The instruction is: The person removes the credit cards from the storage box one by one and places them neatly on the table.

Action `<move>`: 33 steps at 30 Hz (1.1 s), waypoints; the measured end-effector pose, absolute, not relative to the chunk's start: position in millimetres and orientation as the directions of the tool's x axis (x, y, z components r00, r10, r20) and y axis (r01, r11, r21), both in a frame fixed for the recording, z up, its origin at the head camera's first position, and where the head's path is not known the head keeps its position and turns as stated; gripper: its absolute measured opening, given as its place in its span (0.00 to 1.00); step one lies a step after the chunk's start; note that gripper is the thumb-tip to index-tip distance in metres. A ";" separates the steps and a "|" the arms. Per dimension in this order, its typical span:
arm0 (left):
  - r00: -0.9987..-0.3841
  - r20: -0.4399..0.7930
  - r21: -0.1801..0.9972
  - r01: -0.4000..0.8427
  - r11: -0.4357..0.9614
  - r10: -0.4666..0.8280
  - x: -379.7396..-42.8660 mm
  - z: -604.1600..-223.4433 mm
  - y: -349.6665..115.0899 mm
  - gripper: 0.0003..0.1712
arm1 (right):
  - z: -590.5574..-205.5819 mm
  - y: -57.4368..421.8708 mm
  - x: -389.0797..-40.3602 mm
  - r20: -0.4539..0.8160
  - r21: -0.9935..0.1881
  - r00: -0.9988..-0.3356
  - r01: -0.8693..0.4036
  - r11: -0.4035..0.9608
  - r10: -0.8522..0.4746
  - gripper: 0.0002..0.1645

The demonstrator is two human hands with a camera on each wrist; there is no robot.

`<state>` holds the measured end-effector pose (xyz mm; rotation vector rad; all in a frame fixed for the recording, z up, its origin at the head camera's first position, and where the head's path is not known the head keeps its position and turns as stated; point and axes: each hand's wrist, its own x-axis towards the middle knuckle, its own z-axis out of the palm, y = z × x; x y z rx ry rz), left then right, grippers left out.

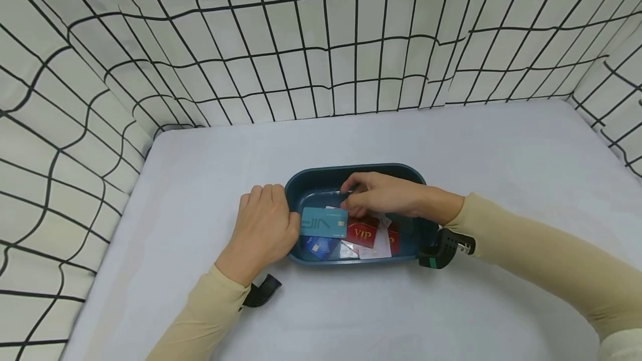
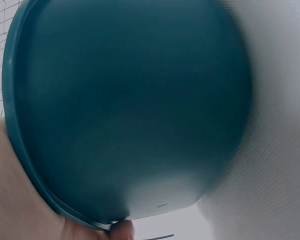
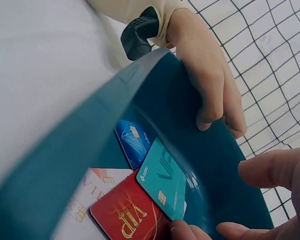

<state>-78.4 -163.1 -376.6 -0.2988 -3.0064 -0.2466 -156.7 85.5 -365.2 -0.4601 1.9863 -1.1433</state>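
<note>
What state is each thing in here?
Tub: upright, open-topped
Blue card: partly covered
White card: partly covered
Red VIP card: face up, partly covered
Second red card: mostly covered
Teal card: face up, overlapping blue and red VIP cards
Left hand: gripping the tub's rim
Right hand: inside the tub, fingers at the cards

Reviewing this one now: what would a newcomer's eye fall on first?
Probably the dark teal tub on the white table, where a teal card and red VIP card stand out. The left hand grips its left end; the right hand reaches in. Behind, a black grid covers the pale backdrop.
</note>
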 end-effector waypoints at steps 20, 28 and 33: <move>-0.971 0.138 0.160 0.215 0.964 0.194 -79.3 -375.9 -164.2 0.09 | -364.8 90.4 -151.3 -0.467 -0.845 -0.626 0.108 0.524 -0.624 0.31; -0.975 0.122 0.167 0.203 0.965 0.184 -80.1 -375.5 -164.5 0.10 | -363.8 95.4 -149.2 -0.499 -0.859 -0.604 0.245 0.450 -0.622 0.30; -0.976 0.117 0.176 0.203 0.963 0.184 -79.7 -376.0 -163.9 0.09 | -364.1 95.3 -148.0 -0.495 -0.869 -0.594 0.345 0.355 -0.634 0.28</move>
